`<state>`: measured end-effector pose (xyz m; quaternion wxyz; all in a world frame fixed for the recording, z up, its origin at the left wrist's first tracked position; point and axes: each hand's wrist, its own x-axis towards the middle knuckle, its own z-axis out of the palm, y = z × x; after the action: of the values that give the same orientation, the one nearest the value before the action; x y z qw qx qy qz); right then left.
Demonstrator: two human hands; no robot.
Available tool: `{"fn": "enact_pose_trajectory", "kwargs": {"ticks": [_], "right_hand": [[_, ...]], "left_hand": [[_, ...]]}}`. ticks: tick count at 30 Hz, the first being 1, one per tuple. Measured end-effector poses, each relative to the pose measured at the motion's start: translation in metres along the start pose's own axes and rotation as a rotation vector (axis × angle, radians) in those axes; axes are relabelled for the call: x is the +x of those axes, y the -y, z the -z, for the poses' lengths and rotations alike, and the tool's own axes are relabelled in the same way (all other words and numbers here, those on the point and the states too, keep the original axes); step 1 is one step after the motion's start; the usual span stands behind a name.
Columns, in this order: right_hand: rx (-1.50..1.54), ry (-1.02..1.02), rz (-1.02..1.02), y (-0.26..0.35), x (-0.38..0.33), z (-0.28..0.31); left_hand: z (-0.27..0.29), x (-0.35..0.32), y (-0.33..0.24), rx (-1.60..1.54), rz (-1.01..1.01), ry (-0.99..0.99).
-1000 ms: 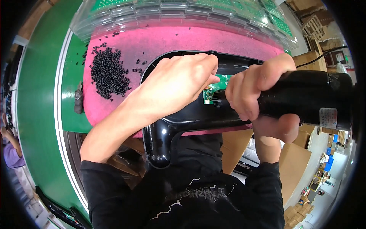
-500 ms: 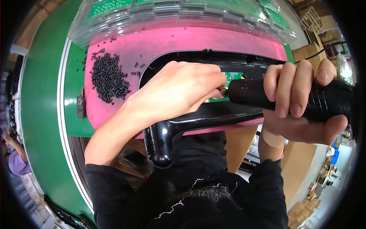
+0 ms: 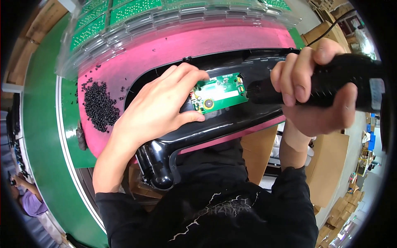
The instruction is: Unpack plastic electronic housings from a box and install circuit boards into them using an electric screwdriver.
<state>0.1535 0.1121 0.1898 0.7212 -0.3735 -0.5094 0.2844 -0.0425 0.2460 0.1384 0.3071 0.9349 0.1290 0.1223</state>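
Note:
A green circuit board (image 3: 226, 98) lies in a long glossy black plastic housing (image 3: 244, 120) with a rounded stub at its near left. My left hand (image 3: 155, 101) spans the board's left end, thumb on the near edge and index finger on the far edge, gripping it. My right hand (image 3: 300, 78) is wrapped round a black electric screwdriver (image 3: 322, 84), held nearly level. Its nose points left at the board's right end. Whether the bit touches a screw there is hidden by dark parts.
A heap of small black screws (image 3: 99, 106) lies on the pink mat (image 3: 136, 51), left of the housing. Clear plastic trays (image 3: 165, 27) with more green boards stand along the far side. A cardboard box (image 3: 328, 169) is at the right. Another person (image 3: 33, 198) sits far left.
My left hand has left the screwdriver's tip and spread onto the board's left end, uncovering more of the board. The screwdriver's nose has come to the board's right end. The whole view has shifted.

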Motion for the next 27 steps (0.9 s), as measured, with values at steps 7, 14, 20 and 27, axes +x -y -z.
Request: {"fn": "enact_pose_trajectory", "kwargs": {"ticks": [7,14,20,27], "right_hand": [[-0.101,-0.018,-0.018,-0.015,-0.002,0.013],[-0.131,0.019,-0.044,-0.022,0.004,0.006],[-0.141,0.057,-0.051,-0.026,0.006,0.01],[-0.12,-0.011,-0.095,-0.019,0.002,0.012]], "left_hand": [[0.002,0.005,-0.004,0.022,-0.008,0.083],[0.002,0.005,-0.006,0.027,-0.005,0.094],[0.002,0.005,-0.005,0.01,-0.024,0.071],[0.003,0.005,-0.005,0.017,-0.104,-0.048]]}}
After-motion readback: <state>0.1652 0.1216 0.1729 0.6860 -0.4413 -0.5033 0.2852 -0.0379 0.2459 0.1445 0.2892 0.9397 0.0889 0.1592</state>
